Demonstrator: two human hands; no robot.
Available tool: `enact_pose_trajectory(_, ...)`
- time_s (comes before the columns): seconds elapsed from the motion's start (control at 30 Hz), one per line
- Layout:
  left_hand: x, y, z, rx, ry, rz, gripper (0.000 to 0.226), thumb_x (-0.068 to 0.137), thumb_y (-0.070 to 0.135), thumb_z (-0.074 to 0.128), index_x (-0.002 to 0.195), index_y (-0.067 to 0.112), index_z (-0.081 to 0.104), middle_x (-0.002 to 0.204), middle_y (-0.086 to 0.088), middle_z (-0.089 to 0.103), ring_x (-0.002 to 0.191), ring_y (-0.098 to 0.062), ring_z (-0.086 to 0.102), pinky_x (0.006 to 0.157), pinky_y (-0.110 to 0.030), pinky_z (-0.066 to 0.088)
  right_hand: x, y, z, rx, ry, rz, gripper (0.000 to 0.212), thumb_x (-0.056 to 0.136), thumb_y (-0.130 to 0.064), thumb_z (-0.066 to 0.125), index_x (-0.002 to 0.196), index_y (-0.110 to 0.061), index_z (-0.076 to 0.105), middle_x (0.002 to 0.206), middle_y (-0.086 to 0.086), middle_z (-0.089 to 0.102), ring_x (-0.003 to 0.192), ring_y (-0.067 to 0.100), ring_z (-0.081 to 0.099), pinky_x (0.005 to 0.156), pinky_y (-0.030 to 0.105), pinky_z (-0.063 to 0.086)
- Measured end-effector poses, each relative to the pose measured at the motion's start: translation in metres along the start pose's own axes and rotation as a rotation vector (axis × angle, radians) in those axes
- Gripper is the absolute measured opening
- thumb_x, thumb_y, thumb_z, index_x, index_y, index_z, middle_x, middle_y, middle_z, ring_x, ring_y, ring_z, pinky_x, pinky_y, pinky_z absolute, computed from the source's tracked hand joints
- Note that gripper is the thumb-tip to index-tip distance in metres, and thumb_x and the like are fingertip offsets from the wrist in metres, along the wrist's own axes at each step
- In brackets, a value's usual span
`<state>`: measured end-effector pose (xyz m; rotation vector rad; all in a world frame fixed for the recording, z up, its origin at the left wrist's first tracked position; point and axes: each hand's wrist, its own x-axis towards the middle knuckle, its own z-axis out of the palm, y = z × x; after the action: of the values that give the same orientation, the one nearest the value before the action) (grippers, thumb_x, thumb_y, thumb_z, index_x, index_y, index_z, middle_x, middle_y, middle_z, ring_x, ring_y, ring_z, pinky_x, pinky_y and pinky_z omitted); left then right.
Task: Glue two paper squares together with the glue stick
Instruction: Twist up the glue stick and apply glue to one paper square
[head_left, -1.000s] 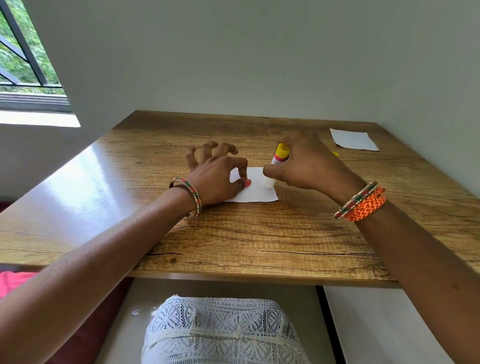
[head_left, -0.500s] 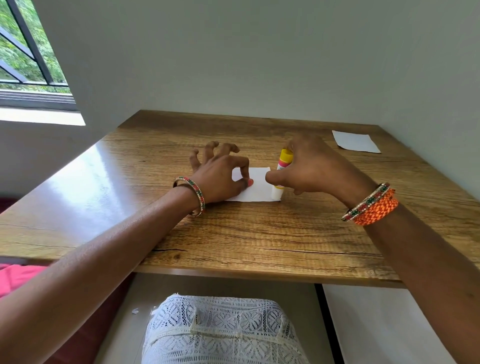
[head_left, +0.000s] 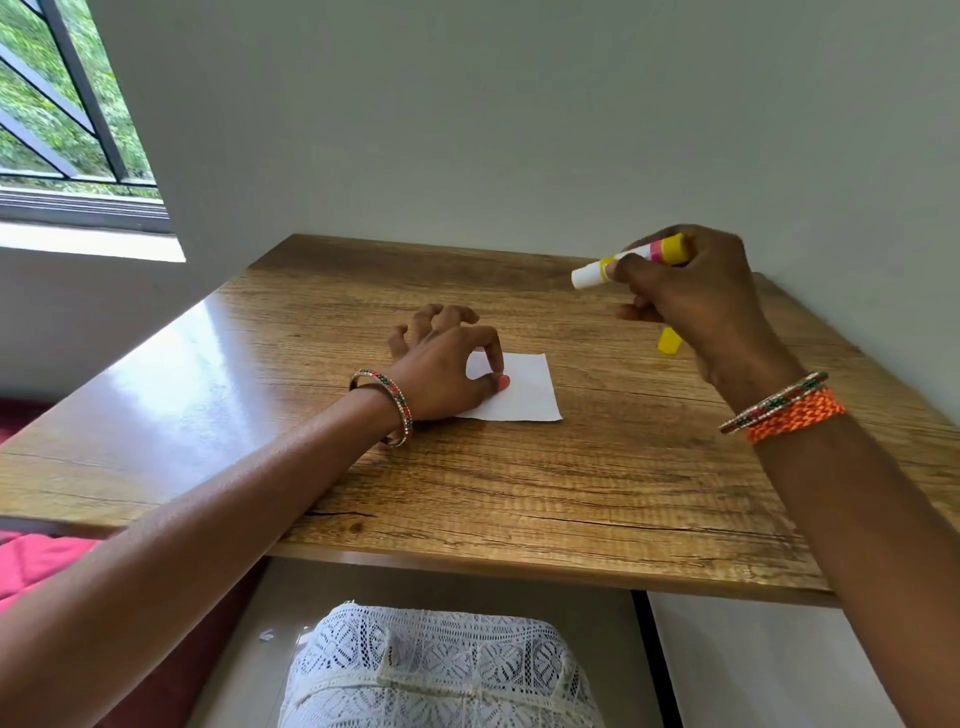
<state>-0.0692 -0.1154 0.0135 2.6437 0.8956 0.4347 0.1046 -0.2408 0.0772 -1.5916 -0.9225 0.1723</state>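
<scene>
Table (head_left: 519, 483): a wood-grain top set into a corner of pale walls; it carries the paper and the cap.
Window (head_left: 62, 114): upper left, dark bars with green leaves behind.
Lap (head_left: 441, 670): white lace cloth below the near table edge.
Left hand (head_left: 441, 371): rests on the left part of the paper square, arched like a claw. The thumb and forefinger tips press down on the sheet, close together with a small gap between them; the other fingers are curled and spread, their tips on the wood beyond the paper. It grips nothing.
Right hand (head_left: 691, 296): raised above the table at the far right, well apart from the left hand. Its fingers and thumb are curled round the glue stick and hold it firmly.
Paper square (head_left: 524, 389): white, flat on the table near the middle, its left part under the left hand, its right part bare.
Glue stick (head_left: 631, 261): held in the air, lying almost level, white end pointing left and a little down, yellow and pink end at the fingers. It is clear of the paper.
Yellow cap (head_left: 668, 343): on the table just below the right hand, partly hidden by it, right of the paper.
Bangles: a beaded one on the left wrist (head_left: 387, 408); a beaded one with an orange woven band on the right wrist (head_left: 784, 408).
</scene>
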Motion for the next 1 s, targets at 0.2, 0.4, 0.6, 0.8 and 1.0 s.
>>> enact_pose_trajectory(0.2, 0.000, 0.006, -0.010, -0.133, 0.243, 0.077, 0.002, 0.081, 0.038, 0.059, 0.083, 0.040, 0.058, 0.130, 0.012, 0.047, 0.131, -0.016, 0.025, 0.095, -0.040, 0.013, -0.002, 0.023, 0.002, 0.280, -0.108, 0.291, 0.020, 0.075, -0.004, 0.072, 0.085, -0.011, 0.056, 0.075, 0.007, 0.066, 0.059, 0.014, 0.063, 0.062, 0.031, 0.059)
enact_pose_trajectory(0.4, 0.003, 0.012, -0.016, -0.459, 0.197, 0.082, 0.013, 0.085, 0.039, 0.057, 0.093, 0.032, 0.065, 0.111, 0.010, 0.064, 0.113, -0.011, 0.052, 0.103, -0.042, 0.035, -0.005, 0.027, 0.007, 0.507, -0.223, 0.391, 0.022, 0.076, -0.006, 0.072, 0.091, -0.011, 0.057, 0.090, 0.012, 0.072, 0.075, 0.018, 0.071, 0.069, 0.030, 0.059)
enact_pose_trajectory(0.6, 0.006, 0.046, -0.010, -1.026, 0.007, 0.023, 0.030, 0.088, 0.021, 0.054, 0.115, 0.009, 0.061, 0.112, -0.003, 0.066, 0.091, 0.008, 0.061, 0.065, 0.000, 0.043, -0.015, 0.022, 0.024, 0.614, -0.305, 0.429, 0.030, 0.083, -0.024, 0.065, 0.100, 0.001, 0.065, 0.075, 0.006, 0.069, 0.057, 0.007, 0.060, 0.049, 0.018, 0.051)
enact_pose_trajectory(0.8, 0.013, 0.049, -0.011, -1.184, 0.019, -0.042, 0.027, 0.086, 0.025, 0.056, 0.109, 0.013, 0.064, 0.102, -0.001, 0.069, 0.094, 0.001, 0.060, 0.077, -0.020, 0.040, -0.012, 0.015, 0.027, 0.787, -0.390, 0.528, 0.043, 0.068, -0.029, 0.067, 0.098, 0.001, 0.065, 0.077, 0.013, 0.072, 0.053, 0.008, 0.059, 0.048, 0.017, 0.051)
enact_pose_trajectory(1.0, 0.017, 0.041, -0.013, -1.199, 0.015, -0.060, 0.027, 0.083, 0.030, 0.059, 0.107, 0.019, 0.065, 0.097, 0.002, 0.068, 0.088, -0.008, 0.060, 0.089, -0.040, 0.037, -0.014, 0.015, 0.034, 0.858, -0.459, 0.532, 0.032, 0.083, -0.020, 0.061, 0.102, 0.006, 0.062, 0.078, 0.017, 0.073, 0.061, 0.014, 0.067, 0.055, 0.022, 0.056)
